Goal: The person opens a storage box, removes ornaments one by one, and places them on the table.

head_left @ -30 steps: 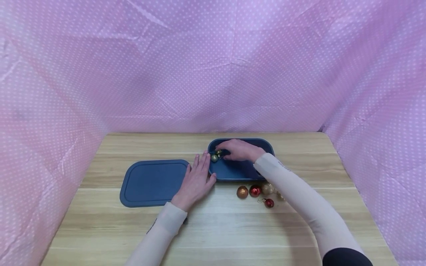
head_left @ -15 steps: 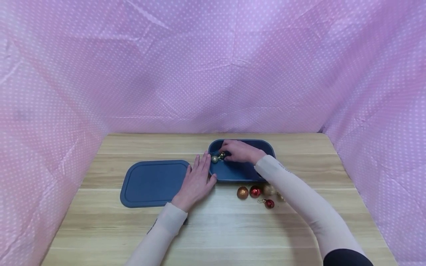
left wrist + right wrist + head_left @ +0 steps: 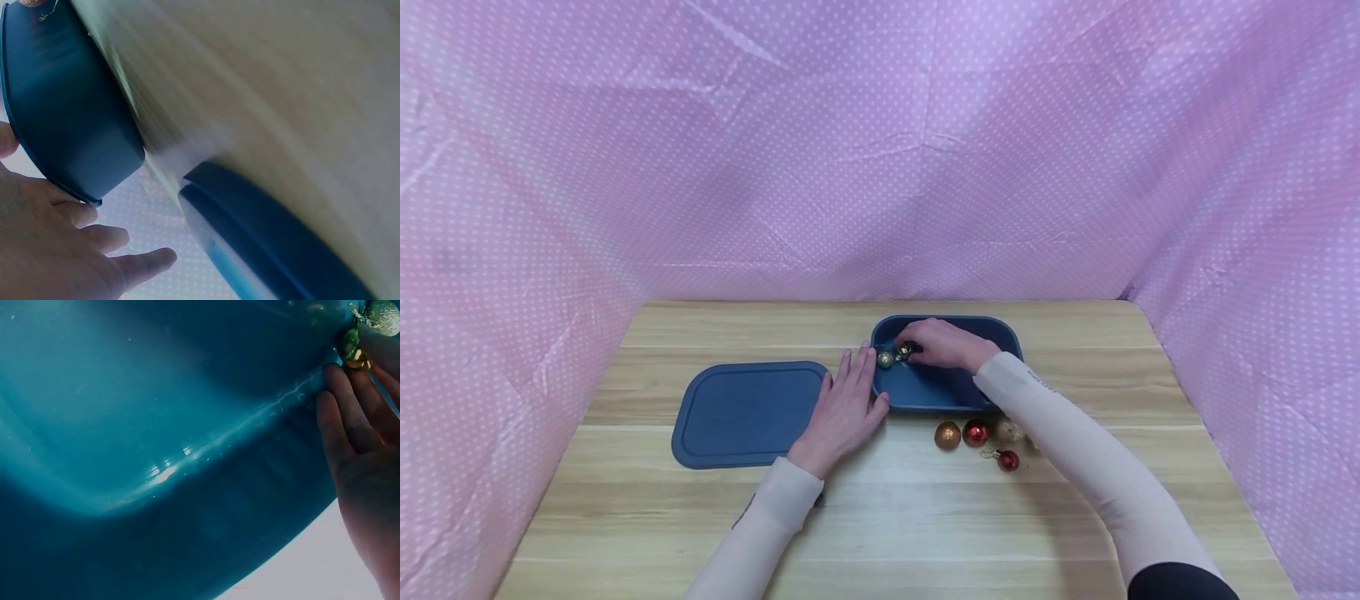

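Note:
A blue rectangular box (image 3: 940, 390) stands at the back of the table. My right hand (image 3: 943, 343) reaches into its left part. Thumb and fingertips pinch a small shiny gold Christmas bauble (image 3: 353, 351), partly hidden by the fingers. Beside it, near the box's left wall, lies a glittery pale-gold bauble (image 3: 885, 359). My left hand (image 3: 841, 412) lies with fingers extended against the left side of the box. In the left wrist view, its fingers (image 3: 103, 237) spread along the box rim.
A flat blue lid (image 3: 745, 414) lies left of the box, partly under the left hand. In front of the box are a copper bauble (image 3: 947, 435), a red bauble (image 3: 976, 432), a glittery gold bauble (image 3: 1007, 430) and a smaller red bauble (image 3: 1008, 460). Pink dotted cloth (image 3: 880, 208) surrounds the table.
My right hand has moved slightly right and towards me inside the box, bringing the shiny gold bauble away from the left wall. The left hand has stayed at the rim.

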`<state>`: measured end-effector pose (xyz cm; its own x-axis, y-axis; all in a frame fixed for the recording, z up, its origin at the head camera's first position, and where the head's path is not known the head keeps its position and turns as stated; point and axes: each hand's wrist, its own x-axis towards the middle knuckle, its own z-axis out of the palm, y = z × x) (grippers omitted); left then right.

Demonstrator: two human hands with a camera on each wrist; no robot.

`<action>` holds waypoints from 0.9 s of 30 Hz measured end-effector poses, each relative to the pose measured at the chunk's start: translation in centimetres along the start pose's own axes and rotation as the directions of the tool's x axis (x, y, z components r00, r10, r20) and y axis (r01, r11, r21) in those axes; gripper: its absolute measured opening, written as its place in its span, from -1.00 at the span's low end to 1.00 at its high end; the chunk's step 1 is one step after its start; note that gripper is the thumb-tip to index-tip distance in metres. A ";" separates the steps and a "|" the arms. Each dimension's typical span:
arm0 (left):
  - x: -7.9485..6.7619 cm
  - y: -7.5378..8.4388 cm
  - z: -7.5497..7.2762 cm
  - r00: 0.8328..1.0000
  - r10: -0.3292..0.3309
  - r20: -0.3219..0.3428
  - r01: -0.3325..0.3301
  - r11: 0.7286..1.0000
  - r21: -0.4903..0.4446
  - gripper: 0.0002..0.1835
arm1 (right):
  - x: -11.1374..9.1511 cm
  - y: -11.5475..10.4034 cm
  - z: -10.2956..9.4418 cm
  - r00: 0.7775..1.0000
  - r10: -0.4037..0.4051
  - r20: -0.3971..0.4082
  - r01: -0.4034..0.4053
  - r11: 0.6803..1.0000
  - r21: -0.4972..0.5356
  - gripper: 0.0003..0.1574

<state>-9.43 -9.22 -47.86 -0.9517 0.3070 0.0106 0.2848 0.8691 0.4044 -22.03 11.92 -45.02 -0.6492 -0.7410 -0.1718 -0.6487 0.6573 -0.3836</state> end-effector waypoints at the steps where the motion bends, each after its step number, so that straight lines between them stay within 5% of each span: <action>1: 0.0 0.0 0.0 1.000 0.002 -0.001 -0.002 1.000 0.001 -0.21 | 0.0 0.0 0.0 1.000 0.000 0.000 0.000 1.000 -0.002 -0.60; 16: -0.1 0.1 -0.1 1.000 0.000 0.019 0.000 1.000 0.004 0.06 | -1.1 0.2 -1.6 0.999 -0.021 -0.037 0.020 1.000 -0.017 -0.62; 27: -0.1 0.4 0.0 1.000 -0.011 0.001 0.011 1.000 0.023 0.07 | -2.7 0.1 -3.3 0.997 -0.014 -0.081 0.017 0.999 0.029 -0.57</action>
<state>-9.28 -8.92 -47.73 -0.9547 0.2974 0.0053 0.2766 0.8812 0.3834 -21.64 14.38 -41.62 -0.6699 -0.7367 -0.0918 -0.6479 0.6405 -0.4123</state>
